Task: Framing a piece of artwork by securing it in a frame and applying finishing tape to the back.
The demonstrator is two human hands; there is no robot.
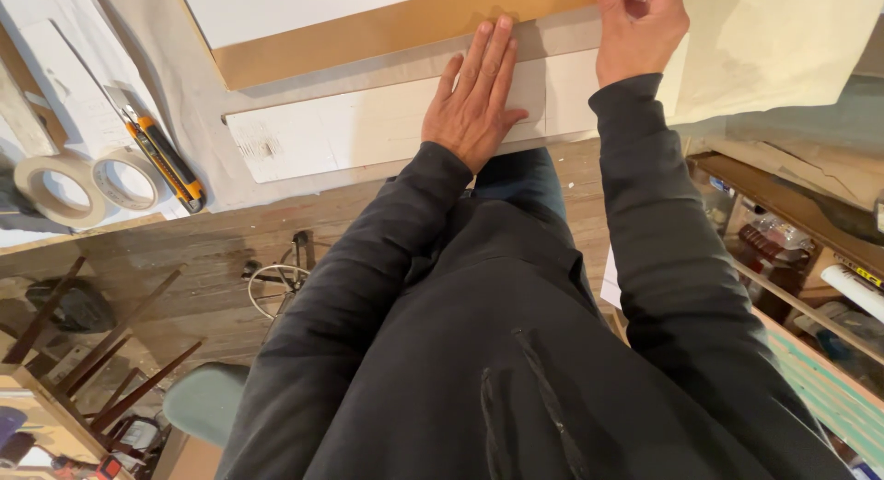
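Note:
My left hand [479, 93] lies flat, fingers together, on a pale sheet of paper [350, 130] at the near edge of the worktable. Its fingertips reach a brown cardboard strip [387, 29] that borders a white board [295, 6]. My right hand [637, 24] is farther back and to the right, fingers curled at the edge of a cream sheet [773, 47]; whether it pinches the sheet I cannot tell. Both arms wear dark sleeves.
Two rolls of masking tape [55, 190] [124, 178] and two yellow-and-black utility knives [166, 162] lie at the table's left. A wooden floor [193, 259] shows below, with dark wooden sticks [110, 351], a green stool [207, 402], and shelves of clutter [792, 250] at right.

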